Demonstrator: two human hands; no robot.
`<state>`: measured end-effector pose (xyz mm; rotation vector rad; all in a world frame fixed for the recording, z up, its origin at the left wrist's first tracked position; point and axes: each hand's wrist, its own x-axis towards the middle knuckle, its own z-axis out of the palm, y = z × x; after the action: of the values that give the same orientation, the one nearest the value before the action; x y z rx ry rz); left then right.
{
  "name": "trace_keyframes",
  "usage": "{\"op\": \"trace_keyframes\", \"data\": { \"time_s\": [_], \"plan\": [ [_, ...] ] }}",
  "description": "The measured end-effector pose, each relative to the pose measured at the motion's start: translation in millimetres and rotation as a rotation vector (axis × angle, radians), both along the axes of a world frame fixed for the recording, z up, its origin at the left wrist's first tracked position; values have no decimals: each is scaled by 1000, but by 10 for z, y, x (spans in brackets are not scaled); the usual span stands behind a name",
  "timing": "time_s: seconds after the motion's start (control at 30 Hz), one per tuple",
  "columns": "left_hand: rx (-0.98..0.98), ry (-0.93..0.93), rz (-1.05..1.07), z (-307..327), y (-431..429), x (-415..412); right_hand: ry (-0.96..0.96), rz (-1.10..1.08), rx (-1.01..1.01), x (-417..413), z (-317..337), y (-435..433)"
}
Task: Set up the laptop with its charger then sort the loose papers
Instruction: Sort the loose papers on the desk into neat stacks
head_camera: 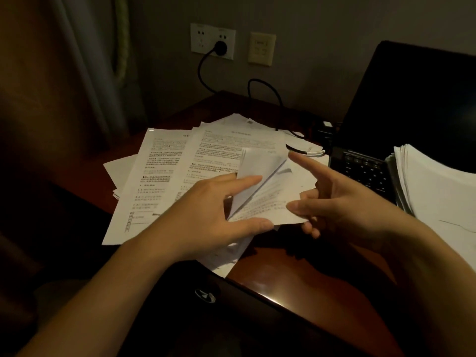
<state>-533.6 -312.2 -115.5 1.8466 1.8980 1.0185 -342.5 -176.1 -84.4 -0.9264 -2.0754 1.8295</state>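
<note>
The person's two hands met over the near middle of the dark wooden desk [296,274], with one bent sheet [268,194] between them. Its far-left part was turned up into a flap. The left hand [213,215] had its forefinger stretched straight along that flap and its thumb laid out along the sheet's near edge. From where I stood I could not tell whether the fingers underneath truly nipped the paper. The right hand [342,202] pinched the sheet's right edge, thumb on top and the lower fingers curled beneath, while its forefinger pointed out free toward the far left.

The loose papers [159,176] lay fanned and overlapping on the left half of the desk, under and beyond the held sheet. To the right a squared stack of paper [438,197] sat partly over the keyboard of the open laptop [412,112], whose screen was dark. The laptop stood at the far right of the desk. A black charger cable [268,91] looped down from a plug [221,47] in the wall socket [203,39] and ran across the far papers toward the laptop's left side. A curtain [85,73] hung at the far left.
</note>
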Motion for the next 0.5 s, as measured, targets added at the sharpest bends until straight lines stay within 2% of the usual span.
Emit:
{"op": "trace_keyframes", "data": {
  "time_s": [0.13,0.5],
  "plan": [
    [5,-12,11,-53,13,17,-32,-56,96,-46,-87,22],
    [-39,-277,34,-123,2,-122,-2,-149,227,-143,-161,-68]
  ]
}}
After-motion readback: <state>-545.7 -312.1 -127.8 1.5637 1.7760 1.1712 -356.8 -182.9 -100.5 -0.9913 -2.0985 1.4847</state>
